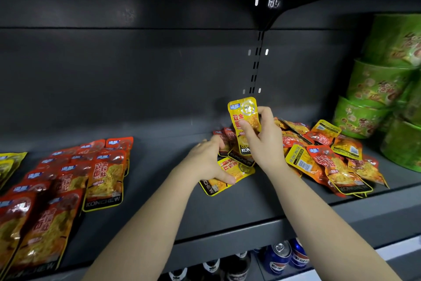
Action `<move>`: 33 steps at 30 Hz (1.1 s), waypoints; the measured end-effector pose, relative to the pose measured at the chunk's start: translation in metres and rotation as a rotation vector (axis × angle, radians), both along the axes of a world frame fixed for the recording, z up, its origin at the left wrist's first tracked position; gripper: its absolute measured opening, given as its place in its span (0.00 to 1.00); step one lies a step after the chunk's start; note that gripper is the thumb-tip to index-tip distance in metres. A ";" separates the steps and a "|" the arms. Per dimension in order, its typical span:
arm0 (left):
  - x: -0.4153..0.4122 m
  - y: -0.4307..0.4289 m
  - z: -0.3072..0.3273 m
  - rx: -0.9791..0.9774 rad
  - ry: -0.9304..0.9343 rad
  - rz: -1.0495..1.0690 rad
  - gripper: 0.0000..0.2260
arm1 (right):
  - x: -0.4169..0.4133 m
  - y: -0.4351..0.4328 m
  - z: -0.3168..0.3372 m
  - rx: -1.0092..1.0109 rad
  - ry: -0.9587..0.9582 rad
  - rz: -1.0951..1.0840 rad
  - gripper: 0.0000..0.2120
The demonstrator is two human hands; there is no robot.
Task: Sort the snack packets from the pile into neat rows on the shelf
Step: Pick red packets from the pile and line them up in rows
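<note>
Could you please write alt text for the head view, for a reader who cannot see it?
A person's right hand holds a yellow snack packet upright above a pile of red and yellow packets on a shelf, while the left hand grips a few packets at the pile's edge. Red packets lie in rows to the left; green bowls stack at right.

The left edge cuts off the yellow packets and the nearest red packets, whose print is blurred. The right edge crops the green bowls. The shelf hides most of the cans below. The right hand covers the lower half of the held yellow packet; the fingertips of the left hand are buried in the pile.
</note>
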State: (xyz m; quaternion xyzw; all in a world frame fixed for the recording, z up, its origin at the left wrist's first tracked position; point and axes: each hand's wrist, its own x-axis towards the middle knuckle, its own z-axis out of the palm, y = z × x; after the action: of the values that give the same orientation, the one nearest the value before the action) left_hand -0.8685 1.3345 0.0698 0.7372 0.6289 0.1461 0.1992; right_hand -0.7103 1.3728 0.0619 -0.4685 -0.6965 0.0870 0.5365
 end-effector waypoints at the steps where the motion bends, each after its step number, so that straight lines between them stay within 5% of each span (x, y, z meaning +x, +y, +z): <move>1: -0.001 0.000 0.002 -0.026 0.031 0.002 0.40 | 0.000 -0.001 0.000 0.003 -0.014 0.005 0.12; 5: -0.013 -0.002 0.017 -0.038 0.252 0.082 0.40 | -0.001 -0.001 0.001 -0.016 -0.096 0.030 0.12; 8: -0.031 -0.004 0.027 0.089 0.423 0.195 0.30 | -0.002 0.000 0.006 -0.007 -0.221 0.033 0.11; 15: -0.091 -0.021 0.042 0.343 0.451 0.315 0.13 | -0.033 0.001 0.027 0.009 -0.452 0.028 0.13; 33: -0.306 -0.121 0.054 0.480 0.490 0.592 0.12 | -0.266 -0.070 0.043 -0.180 -0.267 0.341 0.07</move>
State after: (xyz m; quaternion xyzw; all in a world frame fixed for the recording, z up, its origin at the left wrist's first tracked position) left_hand -1.1742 1.2133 0.1237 0.5638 0.7895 0.1597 -0.1827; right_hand -0.9758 1.3024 0.1045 -0.3973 -0.8198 0.1755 0.3732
